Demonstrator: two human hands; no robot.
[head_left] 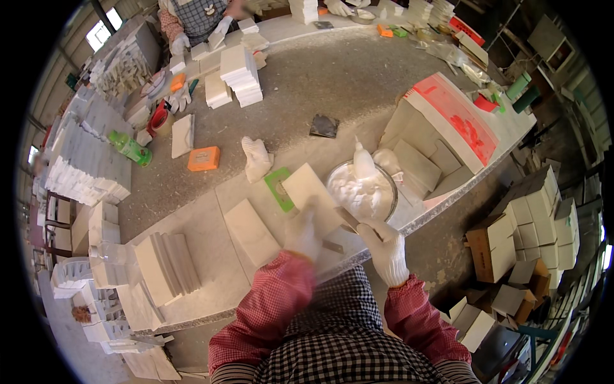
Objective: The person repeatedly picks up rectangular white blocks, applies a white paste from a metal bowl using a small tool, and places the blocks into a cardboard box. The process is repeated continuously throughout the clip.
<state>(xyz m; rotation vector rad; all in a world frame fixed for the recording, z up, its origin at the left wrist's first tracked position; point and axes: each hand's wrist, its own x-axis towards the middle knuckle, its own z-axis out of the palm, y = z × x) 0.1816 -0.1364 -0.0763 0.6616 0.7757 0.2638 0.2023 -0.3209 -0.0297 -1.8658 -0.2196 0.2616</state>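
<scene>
My right hand (386, 251), in a white knitted glove, grips a putty knife (348, 219) whose metal blade points left over the edge of a white stone tile (312, 185). My left hand (304, 235), gloved and smeared by motion, is over the near left part of that tile; its fingers cannot be made out. Just right of it a small grey strip (332, 246) shows. A second tile (251, 232) lies flat to the left, and a green card-like piece (279, 189) sits partly under the first. Beyond the knife stands a round bowl (394, 203) of white paste with a white bottle (364, 161) in it.
An open carton (451, 121) lies to the right of the bowl. Leaning tiles (167, 265) stand at left. An orange box (203, 159), a crumpled glove (257, 159) and a dark square pad (324, 126) lie farther back. Across the table a person (195, 22) handles tiles.
</scene>
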